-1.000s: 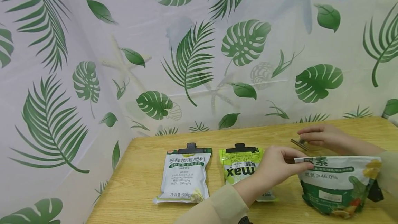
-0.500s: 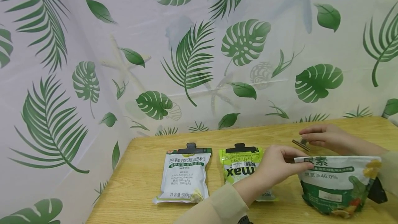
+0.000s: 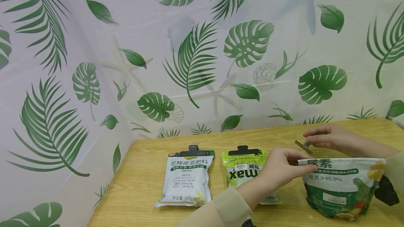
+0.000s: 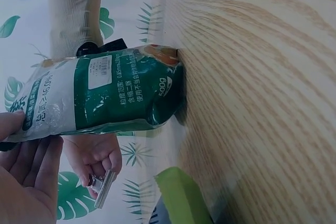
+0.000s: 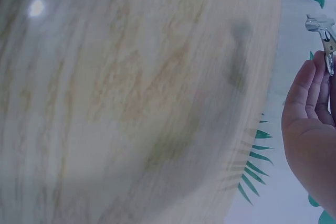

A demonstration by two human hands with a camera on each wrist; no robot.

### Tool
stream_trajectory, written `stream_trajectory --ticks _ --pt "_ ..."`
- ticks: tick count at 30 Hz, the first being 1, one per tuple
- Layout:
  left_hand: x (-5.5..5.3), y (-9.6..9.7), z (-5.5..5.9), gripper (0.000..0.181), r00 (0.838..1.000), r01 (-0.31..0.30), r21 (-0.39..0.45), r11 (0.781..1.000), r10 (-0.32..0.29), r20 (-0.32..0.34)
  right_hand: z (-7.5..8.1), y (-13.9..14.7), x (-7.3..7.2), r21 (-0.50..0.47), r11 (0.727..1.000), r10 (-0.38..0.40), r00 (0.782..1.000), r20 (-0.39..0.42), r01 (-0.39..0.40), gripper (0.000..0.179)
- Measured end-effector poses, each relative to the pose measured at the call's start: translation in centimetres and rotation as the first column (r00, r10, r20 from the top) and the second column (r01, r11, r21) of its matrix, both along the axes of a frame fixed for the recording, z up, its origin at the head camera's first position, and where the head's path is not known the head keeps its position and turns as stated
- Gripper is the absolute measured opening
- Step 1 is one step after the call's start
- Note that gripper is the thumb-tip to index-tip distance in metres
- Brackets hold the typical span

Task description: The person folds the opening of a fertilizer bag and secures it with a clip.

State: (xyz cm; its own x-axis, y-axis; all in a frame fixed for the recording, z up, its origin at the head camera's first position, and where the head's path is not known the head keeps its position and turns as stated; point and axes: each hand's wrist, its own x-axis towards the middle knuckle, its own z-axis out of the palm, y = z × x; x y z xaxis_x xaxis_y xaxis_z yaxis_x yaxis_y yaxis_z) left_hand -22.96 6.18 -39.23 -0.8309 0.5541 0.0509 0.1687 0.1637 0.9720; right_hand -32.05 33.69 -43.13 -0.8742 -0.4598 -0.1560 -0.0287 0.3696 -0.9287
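My left hand (image 3: 274, 171) pinches the upper left corner of a white and green fertilizer bag (image 3: 342, 181), which stands upright at the table's right. The left wrist view shows the thumb on the front of this bag (image 4: 110, 93) and the fingers behind it. Behind the bag, my right hand (image 3: 334, 138) pinches a silver metal bulldog clip (image 3: 303, 146) by its handles, apart from the bag. In the right wrist view, the clip (image 5: 328, 40) sits between thumb and fingers, partly cut off by the frame edge.
A white fertilizer bag (image 3: 188, 181) with a black clip (image 3: 194, 149) across its top lies at the left. Beside it lies a lime-green bag (image 3: 233, 181), also with a black clip (image 3: 243, 150), partly hidden by my left arm. A leaf-patterned curtain (image 3: 202, 62) hangs behind the wooden table (image 3: 126, 199).
My right wrist has turned slightly, and the metal clip has tilted so that more of its jaw shows. The left hand and the bag stay in place.
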Motion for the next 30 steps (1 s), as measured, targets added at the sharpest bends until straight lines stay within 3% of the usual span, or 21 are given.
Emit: stream_trajectory --ticks 15,26,30 --pt "0.2 0.0 0.2 0.017 1.0 -0.019 -0.014 1.0 0.019 -0.021 2.7 -1.6 1.3 0.193 0.981 0.0 1.0 -0.03 0.006 0.055" --pt "0.2 0.1 0.3 0.016 1.0 -0.021 -0.011 1.0 0.021 -0.01 4.0 -2.4 2.5 0.247 0.969 0.025 0.999 -0.042 -0.014 0.055" --pt "0.3 0.2 0.3 0.015 1.0 -0.027 -0.006 1.0 0.027 -0.001 4.0 -2.7 2.6 0.266 0.964 -0.005 0.998 -0.062 0.022 0.053"
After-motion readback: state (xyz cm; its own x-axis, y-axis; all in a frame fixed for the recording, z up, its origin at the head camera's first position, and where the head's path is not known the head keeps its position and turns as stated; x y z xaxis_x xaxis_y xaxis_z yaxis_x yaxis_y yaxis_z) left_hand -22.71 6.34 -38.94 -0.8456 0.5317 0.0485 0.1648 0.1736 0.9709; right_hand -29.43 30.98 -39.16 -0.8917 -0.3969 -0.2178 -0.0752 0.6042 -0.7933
